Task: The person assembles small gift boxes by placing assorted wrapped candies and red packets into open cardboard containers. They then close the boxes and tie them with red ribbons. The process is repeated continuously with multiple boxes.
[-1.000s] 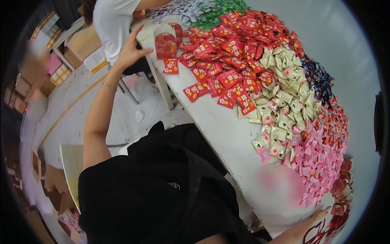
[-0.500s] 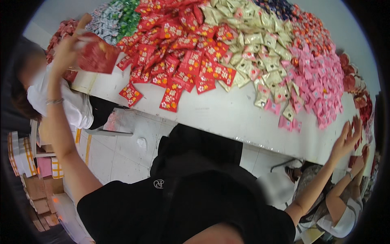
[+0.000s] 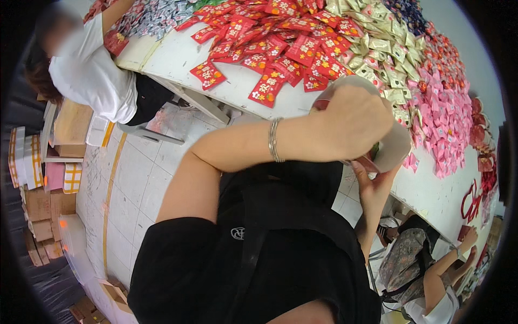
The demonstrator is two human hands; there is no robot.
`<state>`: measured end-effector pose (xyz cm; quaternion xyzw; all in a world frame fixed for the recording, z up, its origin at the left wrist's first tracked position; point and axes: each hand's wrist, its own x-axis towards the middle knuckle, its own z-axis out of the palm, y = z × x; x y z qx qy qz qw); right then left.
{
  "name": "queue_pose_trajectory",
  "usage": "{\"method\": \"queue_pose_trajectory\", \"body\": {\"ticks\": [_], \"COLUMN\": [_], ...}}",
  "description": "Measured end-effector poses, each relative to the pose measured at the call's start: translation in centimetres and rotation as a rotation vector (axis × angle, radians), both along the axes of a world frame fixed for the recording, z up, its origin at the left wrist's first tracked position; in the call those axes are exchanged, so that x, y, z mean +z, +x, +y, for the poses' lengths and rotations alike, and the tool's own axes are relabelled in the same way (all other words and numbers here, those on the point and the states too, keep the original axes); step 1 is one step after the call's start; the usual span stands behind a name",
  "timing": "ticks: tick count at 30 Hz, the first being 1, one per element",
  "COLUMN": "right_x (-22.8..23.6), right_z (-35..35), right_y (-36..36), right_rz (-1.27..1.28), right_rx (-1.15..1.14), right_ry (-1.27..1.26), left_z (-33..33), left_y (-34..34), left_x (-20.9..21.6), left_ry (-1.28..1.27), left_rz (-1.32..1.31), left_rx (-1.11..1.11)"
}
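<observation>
In front of my chest, my right hand (image 3: 372, 189) grips a red paper bag or box (image 3: 397, 146) from below, its thumb bent along the near side. The pale grey inside wall of the container shows. Bent at the wrist, my left hand (image 3: 356, 116) is over its opening, the back of the hand upward and the fingers hidden, so their hold cannot be seen. A silver bracelet circles the left wrist. Just beyond my hands lie red flowered sweet packets (image 3: 302, 51) and gold-wrapped sweets (image 3: 396, 51).
Pink-wrapped sweets (image 3: 442, 119) and red-wrapped balls (image 3: 445, 51) are heaped on the white table (image 3: 243, 102) to the right. Farther along lies a red cord loop (image 3: 471, 202). A person in white (image 3: 97, 75) sits at left; another person's arm (image 3: 445, 264) is at right.
My left hand has come from the far left with the red paper container to my chest. My right hand has left the table's right side and now grips it. My view has shifted.
</observation>
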<state>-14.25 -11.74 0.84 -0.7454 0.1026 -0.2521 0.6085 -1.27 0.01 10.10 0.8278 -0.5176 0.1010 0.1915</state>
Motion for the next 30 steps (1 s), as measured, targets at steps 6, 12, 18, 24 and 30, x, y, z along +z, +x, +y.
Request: {"method": "queue_pose_trajectory", "body": {"ticks": [6,12,18,24,30], "right_x": [-0.3,6.9,11.8,15.8,13.5], "right_z": [-2.3,-9.3,-20.2,-24.2,-24.4], "right_y": [-0.9,0.9,15.2,38.4,53.3], "right_rz": [0.044,-0.206,-0.168,-0.018,0.167], "right_rx": [0.008,-0.166,-0.259,-0.032,0.063], "right_ry": [-0.171,-0.153,-0.544,-1.166,-1.421], "left_z": [10.6,16.2,14.7,12.8,12.6], "left_y": [2.7,6.2,8.7,14.1,15.9], "left_x": [-1.9,-10.0,-10.2,-8.9,-9.4], "left_ry": [-0.54,0.029,0.056,0.137,0.151], "left_rz": [-0.349,0.096,0.051,0.091,0.089], "left_rx": [0.24,0.767,0.723,0.737,0.718]}}
